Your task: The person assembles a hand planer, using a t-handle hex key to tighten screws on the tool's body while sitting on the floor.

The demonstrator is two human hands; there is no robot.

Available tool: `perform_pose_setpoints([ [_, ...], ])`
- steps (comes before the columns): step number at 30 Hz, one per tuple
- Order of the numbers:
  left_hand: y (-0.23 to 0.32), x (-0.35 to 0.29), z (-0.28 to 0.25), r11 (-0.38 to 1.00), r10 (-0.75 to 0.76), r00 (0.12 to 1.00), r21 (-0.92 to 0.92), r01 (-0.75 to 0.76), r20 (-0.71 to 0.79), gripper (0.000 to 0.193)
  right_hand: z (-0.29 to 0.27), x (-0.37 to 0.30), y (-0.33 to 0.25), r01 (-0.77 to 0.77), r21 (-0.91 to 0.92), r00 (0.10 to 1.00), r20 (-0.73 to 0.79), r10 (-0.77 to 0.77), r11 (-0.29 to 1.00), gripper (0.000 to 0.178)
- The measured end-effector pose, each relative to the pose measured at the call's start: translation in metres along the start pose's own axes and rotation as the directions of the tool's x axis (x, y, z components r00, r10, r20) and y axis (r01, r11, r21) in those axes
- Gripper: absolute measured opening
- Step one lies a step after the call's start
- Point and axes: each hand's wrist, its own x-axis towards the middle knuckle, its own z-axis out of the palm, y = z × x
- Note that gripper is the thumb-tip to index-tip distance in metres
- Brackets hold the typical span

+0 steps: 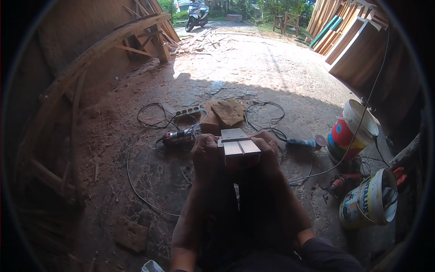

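Observation:
Between both hands is an electric planer, turned so that its bright metal sole faces up. A groove runs along the nearer plate, and a gap separates it from the farther one. My left hand is closed around the planer's left side. On the opposite side my right hand grips it, with the fingers partly hidden behind the tool. Its body below the sole lies in dark shadow. Just beyond it are a wooden block and a rough brown wood piece on the floor.
A silver and red power tool and a power strip lie ahead left among cables. An angle grinder, a red drill, a colourful bucket and a white bucket stand or lie right. A wooden bench runs along the left.

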Motion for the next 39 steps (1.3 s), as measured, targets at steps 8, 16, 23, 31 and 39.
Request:
perform_pose_setpoints([
  [8,-0.001,-0.004,-0.002,0.999,-0.004,1.0,-0.035,0.003,-0.03,0.02,0.003,-0.005,-0.004,-0.09,0.124,0.996,0.019,0.088,0.988,0.011],
  [16,-0.006,-0.003,0.0,0.998,-0.014,0.999,0.053,0.016,-0.034,0.02,0.005,0.0,0.0,-0.091,0.127,0.996,0.021,0.089,0.988,0.011],
  [23,-0.001,-0.004,0.003,1.0,-0.012,0.999,0.004,0.013,-0.048,0.019,-0.002,0.003,0.006,-0.095,0.096,0.995,0.036,0.092,0.991,0.012],
  [31,-0.007,-0.006,0.004,1.0,0.007,0.999,0.028,-0.005,-0.052,0.018,-0.005,0.006,0.012,-0.077,0.088,0.997,0.039,0.074,0.993,0.012],
  [39,-0.011,-0.005,0.008,0.998,-0.066,0.996,-0.005,0.066,-0.066,0.018,-0.008,0.008,0.014,-0.082,0.055,0.995,0.06,0.079,0.995,0.012],
])
